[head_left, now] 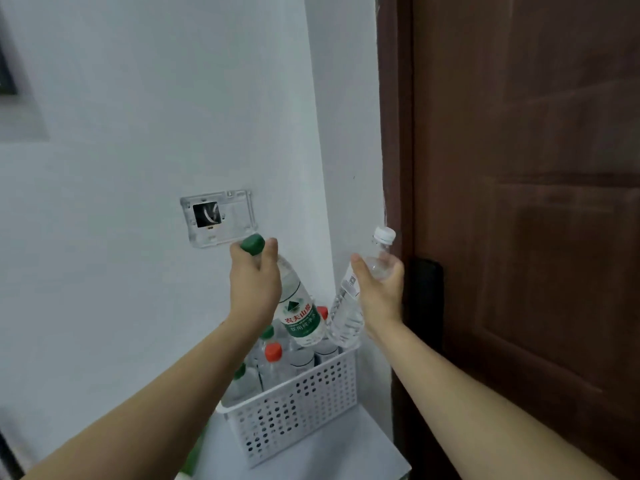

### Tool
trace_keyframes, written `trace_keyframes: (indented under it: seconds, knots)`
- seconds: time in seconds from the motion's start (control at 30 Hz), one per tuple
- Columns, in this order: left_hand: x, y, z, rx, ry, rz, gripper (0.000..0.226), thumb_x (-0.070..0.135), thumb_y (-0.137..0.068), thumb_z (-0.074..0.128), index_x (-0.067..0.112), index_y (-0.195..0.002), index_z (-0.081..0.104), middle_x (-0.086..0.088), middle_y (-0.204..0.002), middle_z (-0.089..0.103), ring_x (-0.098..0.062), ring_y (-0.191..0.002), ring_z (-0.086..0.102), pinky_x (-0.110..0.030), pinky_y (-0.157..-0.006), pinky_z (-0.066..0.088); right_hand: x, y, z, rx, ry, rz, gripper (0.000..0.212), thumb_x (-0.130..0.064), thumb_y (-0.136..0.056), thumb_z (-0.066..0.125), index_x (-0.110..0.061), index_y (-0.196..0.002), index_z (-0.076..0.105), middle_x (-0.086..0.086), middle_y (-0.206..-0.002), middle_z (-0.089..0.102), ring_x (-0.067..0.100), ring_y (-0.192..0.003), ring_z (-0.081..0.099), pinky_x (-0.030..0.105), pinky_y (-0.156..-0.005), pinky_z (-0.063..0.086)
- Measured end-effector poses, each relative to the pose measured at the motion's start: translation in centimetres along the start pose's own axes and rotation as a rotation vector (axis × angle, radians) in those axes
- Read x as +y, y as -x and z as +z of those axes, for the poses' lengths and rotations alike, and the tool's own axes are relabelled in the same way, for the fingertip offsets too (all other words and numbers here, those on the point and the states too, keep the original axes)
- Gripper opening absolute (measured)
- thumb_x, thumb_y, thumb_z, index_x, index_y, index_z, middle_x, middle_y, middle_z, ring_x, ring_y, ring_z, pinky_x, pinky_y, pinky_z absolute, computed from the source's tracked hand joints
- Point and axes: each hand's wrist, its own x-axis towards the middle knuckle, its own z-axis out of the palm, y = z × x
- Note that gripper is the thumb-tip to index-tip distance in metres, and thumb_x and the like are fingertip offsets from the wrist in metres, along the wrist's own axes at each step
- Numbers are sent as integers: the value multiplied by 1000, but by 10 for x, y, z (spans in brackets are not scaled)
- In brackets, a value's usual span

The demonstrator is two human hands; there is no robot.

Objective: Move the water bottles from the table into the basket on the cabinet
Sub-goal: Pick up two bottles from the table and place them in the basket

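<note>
- Holding a bottle in each of my hands, I have both raised over the white perforated basket (304,403).
- My left hand (254,282) is closed around the neck of the green-capped bottle (298,313), just under its cap; the bottle tilts, its base low and to the right, above the basket's far side.
- My right hand (379,289) is wrapped around the upper part of the white-capped bottle (346,313), which leans the other way, cap up and to the right, base just over the basket's far right corner.
- The two bottle bases are very near each other; I cannot tell whether they touch.
- Inside the basket stand more bottles (277,365), some with red caps, some with green; my left forearm and the held bottles cover part of them, so I cannot make out the full count.
- The green label carries red and white print, too blurred to read fully.
- The basket sits on a pale cabinet top (339,452), whose near edge is cut off by the bottom of the view.
- Something green shows at the bottom edge beside my left arm; too little is visible to say what.
- Behind is a white wall (138,168) with an open, coverless wall box (220,216).
- To the right is a dark brown wooden door (536,168) with a black fitting (426,299) on its edge.
- A dark frame at the upper left is cut off.
</note>
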Motion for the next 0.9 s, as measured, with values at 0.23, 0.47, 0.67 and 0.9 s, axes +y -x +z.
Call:
trace_keyframes:
  seconds: [0.23,0.47,0.67,0.9]
  knots:
    - [-53,-11,19,-27,-133,-23,26,38,-102,48,19,-118,40,10,-91,55,1,-80,52,-17,-64,38,58,-21,22,-134,68,31,56,-28,-82,77,-24,-126,43,-21,-116,49,-5,-105,50,9,-84,38]
    - [-89,-3,28,-74,-188,-120,24,37,-102,50,18,-115,41,11,-85,53,1,-74,50,-15,-60,35,99,-20,20,-206,179,89,56,-32,-81,77,-30,-123,40,-9,-128,49,10,-117,47,16,-86,36]
    - [-118,9,28,-303,-311,-149,24,40,-100,52,20,-112,47,5,-89,61,-7,-80,59,-18,-61,40,122,-19,9,-272,310,146,50,-30,-82,76,-29,-122,48,-13,-113,56,-2,-99,54,10,-71,37]
    - [-140,13,30,-524,-603,-77,28,46,-98,52,24,-116,47,3,-83,65,-12,-74,63,-35,-71,54,151,-24,-5,-373,499,152,25,-47,-84,67,-29,-101,62,-5,-101,66,12,-96,64,30,-80,54]
